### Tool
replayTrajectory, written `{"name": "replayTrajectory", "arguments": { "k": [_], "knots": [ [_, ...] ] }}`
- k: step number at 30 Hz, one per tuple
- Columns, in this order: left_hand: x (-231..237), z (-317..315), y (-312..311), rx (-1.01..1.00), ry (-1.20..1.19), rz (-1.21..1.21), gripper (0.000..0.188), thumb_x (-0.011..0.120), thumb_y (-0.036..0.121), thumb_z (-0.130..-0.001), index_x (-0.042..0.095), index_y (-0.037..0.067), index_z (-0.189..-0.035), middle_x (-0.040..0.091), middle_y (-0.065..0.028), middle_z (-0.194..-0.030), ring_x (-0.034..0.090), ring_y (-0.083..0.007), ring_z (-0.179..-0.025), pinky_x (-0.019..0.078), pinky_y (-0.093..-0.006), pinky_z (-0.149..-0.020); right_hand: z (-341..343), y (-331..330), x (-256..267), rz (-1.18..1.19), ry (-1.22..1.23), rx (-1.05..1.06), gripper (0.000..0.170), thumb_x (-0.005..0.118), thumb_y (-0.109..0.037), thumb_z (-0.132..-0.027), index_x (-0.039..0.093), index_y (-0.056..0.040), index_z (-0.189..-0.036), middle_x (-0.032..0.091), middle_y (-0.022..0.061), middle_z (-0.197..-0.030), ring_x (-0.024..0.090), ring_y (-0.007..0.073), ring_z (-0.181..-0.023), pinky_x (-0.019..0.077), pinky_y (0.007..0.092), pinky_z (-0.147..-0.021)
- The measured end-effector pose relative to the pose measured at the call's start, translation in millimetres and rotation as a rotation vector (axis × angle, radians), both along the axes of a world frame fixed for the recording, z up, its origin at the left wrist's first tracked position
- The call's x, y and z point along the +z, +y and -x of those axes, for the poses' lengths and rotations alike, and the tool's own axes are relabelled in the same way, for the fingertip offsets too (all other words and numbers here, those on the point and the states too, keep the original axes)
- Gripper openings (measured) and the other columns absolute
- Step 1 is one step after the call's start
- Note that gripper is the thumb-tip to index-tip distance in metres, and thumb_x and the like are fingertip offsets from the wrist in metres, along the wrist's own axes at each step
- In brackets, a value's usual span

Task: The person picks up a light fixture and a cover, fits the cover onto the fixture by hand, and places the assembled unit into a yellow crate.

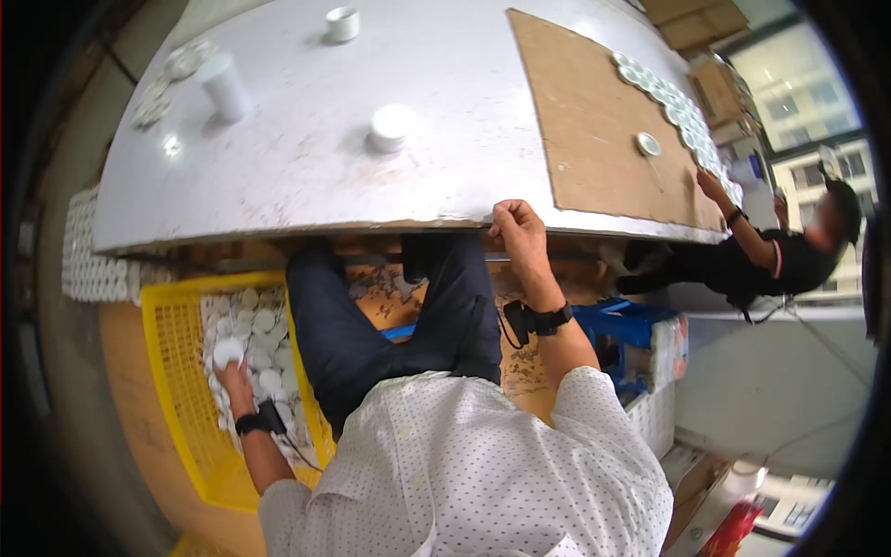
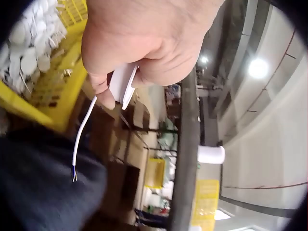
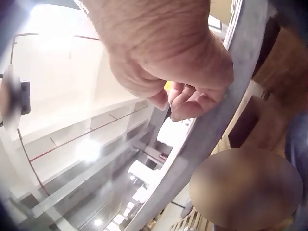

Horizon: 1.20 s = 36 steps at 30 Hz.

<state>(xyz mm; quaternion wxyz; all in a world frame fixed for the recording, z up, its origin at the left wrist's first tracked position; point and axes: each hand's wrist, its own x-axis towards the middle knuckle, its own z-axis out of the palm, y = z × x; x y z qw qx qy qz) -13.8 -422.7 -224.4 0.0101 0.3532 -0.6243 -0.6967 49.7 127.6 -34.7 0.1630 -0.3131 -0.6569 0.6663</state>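
In the head view my left hand (image 1: 235, 379) is over a yellow plastic basket (image 1: 174, 390) of white round pieces (image 1: 269, 356). It pinches a white disc-shaped fitting (image 2: 120, 86) between thumb and fingers. A white cable (image 2: 82, 130) with bare wire ends hangs below those fingers in the left wrist view. My right hand (image 1: 522, 234) is at the front edge of the white table (image 1: 455, 148), fingers loosely curled and holding nothing. Beyond it, a white round part (image 1: 391, 126) stands on the tabletop.
A small white cup-like part (image 1: 342, 24) and a taller white cylinder (image 1: 223, 88) stand farther back. Brown cardboard (image 1: 594, 130) covers the table's right, with a row of white round parts (image 1: 673, 107) along it. Another person (image 1: 789, 255) works there. A blue crate (image 1: 603, 325) stands below.
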Motion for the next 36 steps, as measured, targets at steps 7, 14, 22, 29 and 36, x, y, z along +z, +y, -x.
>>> {"name": "replayTrajectory", "arguments": {
  "k": [7, 14, 22, 29, 36],
  "knots": [
    [-38, -61, -98, -0.058, -0.342, 0.194, 0.061, 0.045, 0.0, -0.07, 0.03, 0.009, -0.128, 0.043, -0.0089, -0.116, 0.049, -0.0229, -0.093, 0.0479, -0.033, -0.066, -28, 132, 0, -0.305, 0.044, -0.253, 0.013, 0.056, -0.017, -0.083, 0.056, -0.0042, -0.085, 0.055, 0.0008, -0.07, 0.049, 0.0063, -0.057, 0.0381, 0.0181, -0.046],
    [-37, -70, -93, -0.041, -0.536, 0.294, 0.05, 0.046, 0.004, -0.073, 0.037, 0.008, -0.122, 0.049, -0.0088, -0.099, 0.05, -0.0207, -0.077, 0.0463, -0.036, -0.064, -67, 299, -21, -0.82, -0.399, -0.585, 0.03, 0.057, -0.028, -0.076, 0.063, -0.0054, -0.095, 0.063, 0.0163, -0.083, 0.061, 0.0298, -0.08, 0.0467, 0.0348, -0.074],
    [-2, -38, -12, -0.35, -0.457, 0.395, 0.034, 0.051, 0.002, -0.074, 0.049, 0.001, -0.108, 0.053, -0.0052, -0.083, 0.052, -0.0169, -0.07, 0.047, -0.0297, -0.059, -63, 352, 11, -1.046, -0.727, -0.539, 0.033, 0.052, -0.021, -0.078, 0.058, -0.0031, -0.105, 0.059, 0.0219, -0.097, 0.057, 0.0344, -0.093, 0.0461, 0.0381, -0.078],
    [44, 7, 61, -0.681, -0.294, 0.472, 0.03, 0.051, 0.002, -0.076, 0.052, -0.001, -0.106, 0.056, -0.0105, -0.099, 0.056, -0.0176, -0.075, 0.0478, -0.0259, -0.058, -56, 375, 3, -1.104, -0.945, -0.39, 0.028, 0.053, -0.022, -0.077, 0.061, -0.0053, -0.098, 0.061, 0.0186, -0.09, 0.058, 0.0352, -0.088, 0.0469, 0.0392, -0.075],
    [89, 38, 149, -0.791, 0.073, 0.36, 0.026, 0.05, 0.004, -0.083, 0.051, -0.003, -0.108, 0.056, -0.0125, -0.108, 0.058, -0.0211, -0.096, 0.0473, -0.0255, -0.065, -65, 337, 6, -1.009, -0.766, -0.23, 0.028, 0.06, -0.029, -0.073, 0.061, -0.0022, -0.079, 0.062, 0.0176, -0.078, 0.06, 0.0317, -0.077, 0.0471, 0.0387, -0.067]
  ]
}}
